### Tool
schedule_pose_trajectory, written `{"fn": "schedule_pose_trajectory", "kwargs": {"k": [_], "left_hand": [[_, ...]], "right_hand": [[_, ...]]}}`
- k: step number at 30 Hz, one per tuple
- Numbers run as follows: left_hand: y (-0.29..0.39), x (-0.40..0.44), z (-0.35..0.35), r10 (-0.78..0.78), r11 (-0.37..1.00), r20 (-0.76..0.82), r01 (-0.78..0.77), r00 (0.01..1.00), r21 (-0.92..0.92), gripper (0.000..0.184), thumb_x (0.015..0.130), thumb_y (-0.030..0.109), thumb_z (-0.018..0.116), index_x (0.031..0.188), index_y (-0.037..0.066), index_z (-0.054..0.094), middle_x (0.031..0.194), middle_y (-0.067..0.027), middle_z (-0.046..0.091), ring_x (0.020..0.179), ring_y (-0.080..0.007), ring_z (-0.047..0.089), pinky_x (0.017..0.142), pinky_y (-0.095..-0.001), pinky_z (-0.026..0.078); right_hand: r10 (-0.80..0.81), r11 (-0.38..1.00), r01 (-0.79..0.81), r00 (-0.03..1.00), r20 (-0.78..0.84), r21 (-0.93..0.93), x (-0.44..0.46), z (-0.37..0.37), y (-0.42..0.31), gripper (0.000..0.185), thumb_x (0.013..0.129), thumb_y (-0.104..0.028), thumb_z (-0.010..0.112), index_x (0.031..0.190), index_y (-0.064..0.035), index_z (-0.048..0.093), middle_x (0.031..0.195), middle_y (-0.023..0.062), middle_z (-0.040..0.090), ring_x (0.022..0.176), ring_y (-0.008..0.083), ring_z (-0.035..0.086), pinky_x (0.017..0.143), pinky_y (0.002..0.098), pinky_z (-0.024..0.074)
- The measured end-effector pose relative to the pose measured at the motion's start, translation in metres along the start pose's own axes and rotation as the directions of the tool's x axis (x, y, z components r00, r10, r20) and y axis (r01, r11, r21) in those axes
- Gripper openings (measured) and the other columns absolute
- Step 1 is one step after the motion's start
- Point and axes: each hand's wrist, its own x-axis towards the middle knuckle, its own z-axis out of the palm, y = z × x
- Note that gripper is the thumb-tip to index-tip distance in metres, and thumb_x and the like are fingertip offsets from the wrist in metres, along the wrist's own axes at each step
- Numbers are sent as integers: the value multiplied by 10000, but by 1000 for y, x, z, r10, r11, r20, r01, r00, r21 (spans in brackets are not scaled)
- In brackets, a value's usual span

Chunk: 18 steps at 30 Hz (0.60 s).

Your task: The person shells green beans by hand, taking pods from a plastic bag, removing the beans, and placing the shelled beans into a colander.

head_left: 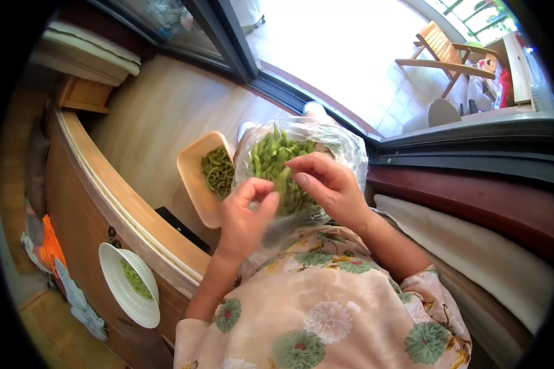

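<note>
Green bean pods (271,150) fill a clear plastic bag (351,138) that lies open on the lap. Over the bag, a single green pod (282,179) is between my two hands. My left hand (247,215) is at its lower left side, thumb and index finger pinched together, slightly blurred. My right hand (329,184) is on the right, with thumb and fingers closed at the pod's upper end. Left of the bag, a cream-coloured bin (191,178) holds darker green pods or husks (218,172).
A white colander (114,277) with green beans (135,280) stands on a wooden surface (83,203) at the left. Dark door frames (243,55) run across the top. Beyond them are a wooden chair (437,46) and a low wall. Folded cloth (437,240) lies at right.
</note>
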Motion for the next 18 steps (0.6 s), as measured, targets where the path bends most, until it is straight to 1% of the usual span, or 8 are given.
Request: {"fn": "schedule_pose_trajectory", "kwargs": {"k": [2,3,5,6,8,12,14,18], "left_hand": [[2,-5,6,-6,999,42,8,999,-52,115,850,66,643,935,-8,622,813,-23,647,760,-74,581,693,-249,480],[1,-6,6,-23,997,81,29,996,-72,122,876,64,609,971,-11,607,841,-32,647,790,-83,589,725,-248,483],[1,-7,7,-55,991,152,72,987,-111,144,928,60,541,1043,-17,577,897,-51,647,851,-101,604,789,-246,487],[4,-7,9,-81,971,159,114,984,-209,153,928,66,548,1049,-19,587,893,-42,648,850,-89,597,785,-242,480],[14,-6,15,-132,898,180,194,975,-396,173,929,80,562,1060,-23,607,884,-25,649,846,-65,583,776,-233,466],[7,-1,3,-98,934,318,197,943,-299,186,944,83,549,1076,-30,618,924,-21,640,875,-73,580,808,-228,456],[2,-1,2,-88,935,345,197,934,-293,184,935,84,572,1068,-33,624,913,-18,637,862,-72,578,788,-227,462],[4,-2,8,-16,977,170,52,985,-206,163,890,72,632,1009,-39,645,858,-15,636,799,-69,571,718,-231,472]], "right_hand": [[154,961,-158,988,34,228,3,3,-4,140,908,-72,580,1005,17,627,871,31,621,748,109,590,709,254,491],[150,954,-157,987,50,255,3,4,0,132,922,-79,569,985,26,618,827,7,613,725,94,574,688,253,491],[191,879,-221,975,112,423,2,4,-6,125,922,-79,568,973,27,612,831,20,615,732,98,578,674,254,488],[207,829,-252,967,146,499,1,4,-8,122,923,-79,568,967,28,609,833,27,616,736,100,579,666,254,487],[214,840,-263,965,154,474,-1,4,-3,119,926,-81,565,956,28,603,827,36,617,736,102,580,658,254,485],[201,819,-287,954,220,496,-3,3,-3,126,928,-86,566,969,26,605,806,37,617,723,104,580,657,248,482],[212,831,-283,957,199,478,-4,2,-4,140,927,-106,578,988,11,623,861,22,630,781,89,581,717,242,476],[220,912,-251,967,129,325,-4,1,0,132,914,-98,599,985,6,641,908,12,641,826,70,578,760,229,470]]}}
